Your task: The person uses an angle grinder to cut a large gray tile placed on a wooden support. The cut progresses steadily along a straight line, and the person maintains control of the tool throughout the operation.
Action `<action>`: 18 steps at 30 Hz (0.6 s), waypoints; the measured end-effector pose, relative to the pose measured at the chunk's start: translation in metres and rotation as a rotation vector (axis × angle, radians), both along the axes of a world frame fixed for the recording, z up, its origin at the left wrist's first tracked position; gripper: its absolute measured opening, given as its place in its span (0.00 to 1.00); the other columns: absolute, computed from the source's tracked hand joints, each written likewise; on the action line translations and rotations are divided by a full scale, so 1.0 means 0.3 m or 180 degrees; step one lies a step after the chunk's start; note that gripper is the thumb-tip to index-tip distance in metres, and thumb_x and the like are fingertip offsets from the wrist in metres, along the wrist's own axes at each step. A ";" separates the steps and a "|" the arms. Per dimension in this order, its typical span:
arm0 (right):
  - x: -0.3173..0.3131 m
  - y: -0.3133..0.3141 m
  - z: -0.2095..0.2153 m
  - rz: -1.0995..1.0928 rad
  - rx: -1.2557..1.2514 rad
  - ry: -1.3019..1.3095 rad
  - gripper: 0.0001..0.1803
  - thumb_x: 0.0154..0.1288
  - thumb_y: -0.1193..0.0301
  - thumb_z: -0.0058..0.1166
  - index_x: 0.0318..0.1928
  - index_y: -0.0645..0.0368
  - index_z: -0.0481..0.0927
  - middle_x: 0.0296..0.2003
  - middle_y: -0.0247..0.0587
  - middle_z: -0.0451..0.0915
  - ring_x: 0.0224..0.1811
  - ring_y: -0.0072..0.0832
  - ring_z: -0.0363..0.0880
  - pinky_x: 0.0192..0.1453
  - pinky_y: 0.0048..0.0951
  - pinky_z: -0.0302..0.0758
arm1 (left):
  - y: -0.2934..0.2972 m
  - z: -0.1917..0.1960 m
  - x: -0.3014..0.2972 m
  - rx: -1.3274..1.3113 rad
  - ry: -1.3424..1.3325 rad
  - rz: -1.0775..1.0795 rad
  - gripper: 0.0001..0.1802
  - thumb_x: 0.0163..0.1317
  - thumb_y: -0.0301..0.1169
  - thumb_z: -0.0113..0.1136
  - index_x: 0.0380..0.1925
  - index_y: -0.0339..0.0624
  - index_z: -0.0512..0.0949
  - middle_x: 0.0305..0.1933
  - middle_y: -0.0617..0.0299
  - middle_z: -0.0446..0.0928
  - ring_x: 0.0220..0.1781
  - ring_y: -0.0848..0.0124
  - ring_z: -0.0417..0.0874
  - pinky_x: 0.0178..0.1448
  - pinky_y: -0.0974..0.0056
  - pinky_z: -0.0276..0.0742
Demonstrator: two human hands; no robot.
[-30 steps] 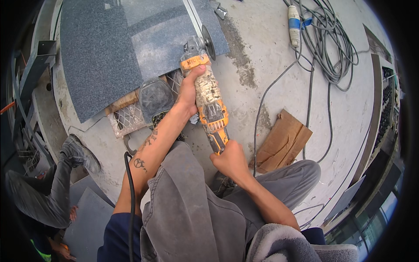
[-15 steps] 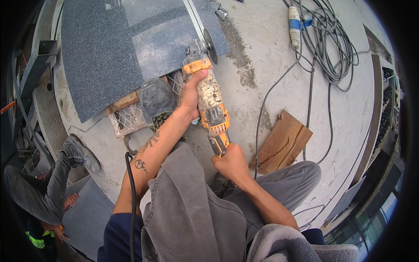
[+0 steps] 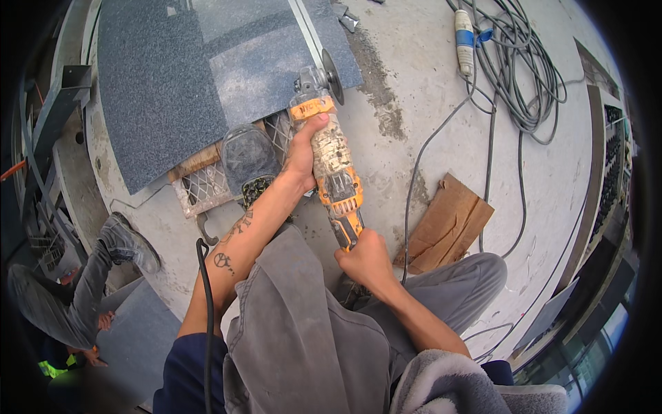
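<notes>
An orange and grey angle grinder, its body worn and dusty, is held in both my hands. My left hand wraps round its front body, the thumb lying over the top. Round the rear handle, my right hand is closed. The grinder's dark disc stands on edge at the near edge of a dark grey speckled stone slab, beside the end of a pale metal straightedge lying on the slab. Whether the disc touches the stone, I cannot tell.
Coiled grey cable with a white and blue connector lies at the right. Brown cardboard rests near my right knee. A crate shows under the slab. Another person's shoe and a second slab are at the left.
The grinder and both my hands have barely moved. At the lower left, the other person's hands and body have shifted slightly.
</notes>
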State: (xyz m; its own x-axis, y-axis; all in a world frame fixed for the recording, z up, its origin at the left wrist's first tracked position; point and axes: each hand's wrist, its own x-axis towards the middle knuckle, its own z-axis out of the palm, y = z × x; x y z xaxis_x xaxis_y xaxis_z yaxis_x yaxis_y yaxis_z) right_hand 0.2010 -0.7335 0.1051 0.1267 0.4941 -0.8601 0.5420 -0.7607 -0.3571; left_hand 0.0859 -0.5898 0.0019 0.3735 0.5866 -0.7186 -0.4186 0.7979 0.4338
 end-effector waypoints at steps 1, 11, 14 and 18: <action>-0.001 0.002 0.000 0.0003 0.0024 -0.0006 0.15 0.48 0.72 0.60 0.30 0.76 0.77 0.28 0.70 0.80 0.37 0.61 0.82 0.41 0.49 0.78 | 0.003 0.000 0.000 -0.0016 -0.0026 -0.0007 0.30 0.58 0.52 0.59 0.47 0.38 0.71 0.34 0.51 0.79 0.33 0.61 0.86 0.36 0.56 0.86; -0.005 0.042 -0.018 0.0003 0.0081 0.0005 0.14 0.49 0.73 0.59 0.30 0.76 0.77 0.29 0.70 0.80 0.37 0.61 0.81 0.40 0.48 0.77 | 0.060 0.007 -0.001 0.0184 0.0019 -0.0001 0.31 0.58 0.53 0.58 0.49 0.37 0.70 0.34 0.51 0.79 0.33 0.61 0.85 0.36 0.56 0.86; -0.011 0.068 -0.030 -0.0023 0.0366 -0.0082 0.15 0.46 0.72 0.59 0.24 0.76 0.74 0.22 0.68 0.77 0.29 0.57 0.82 0.34 0.47 0.76 | 0.094 0.004 -0.005 0.0197 0.0031 0.0012 0.31 0.57 0.52 0.59 0.50 0.38 0.69 0.34 0.50 0.79 0.33 0.61 0.85 0.35 0.56 0.86; -0.009 0.107 -0.040 0.0045 0.0302 0.0041 0.14 0.49 0.73 0.60 0.29 0.76 0.77 0.28 0.69 0.80 0.37 0.61 0.81 0.40 0.47 0.77 | 0.135 -0.004 -0.010 0.0195 0.0017 0.0048 0.32 0.57 0.52 0.58 0.50 0.38 0.69 0.33 0.50 0.79 0.32 0.61 0.85 0.35 0.56 0.86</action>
